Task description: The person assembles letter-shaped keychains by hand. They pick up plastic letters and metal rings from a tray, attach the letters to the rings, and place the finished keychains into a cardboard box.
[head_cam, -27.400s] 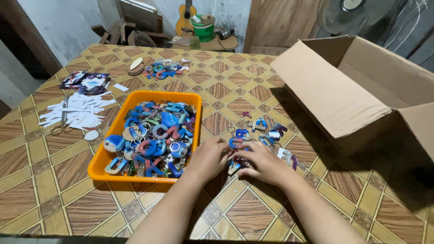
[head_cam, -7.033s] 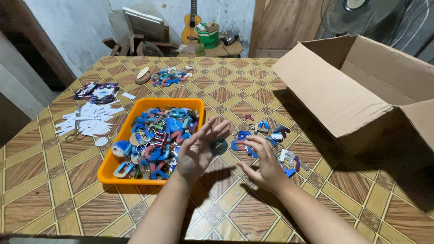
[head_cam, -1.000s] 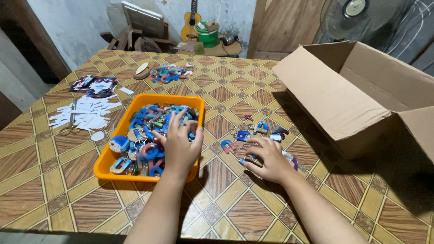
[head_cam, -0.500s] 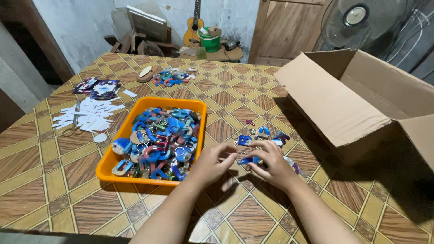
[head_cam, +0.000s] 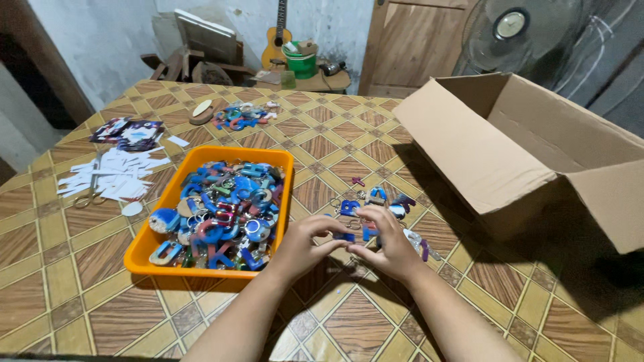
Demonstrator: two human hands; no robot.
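Left hand (head_cam: 302,247) and right hand (head_cam: 388,245) met fingertip to fingertip, fingers curled around a small blue letter-shaped keychain (head_cam: 346,236); grip unclear. Loose keychain pile (head_cam: 376,201) just beyond fingers; orange plastic tray (head_cam: 278,159) left.

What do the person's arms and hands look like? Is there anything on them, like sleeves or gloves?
Both arms are bare from the bottom of the picture up to the hands, with no sleeves in view. The left hand and the right hand have no gloves, and no rings, watch or bracelet can be seen. The fingernails look short and plain.
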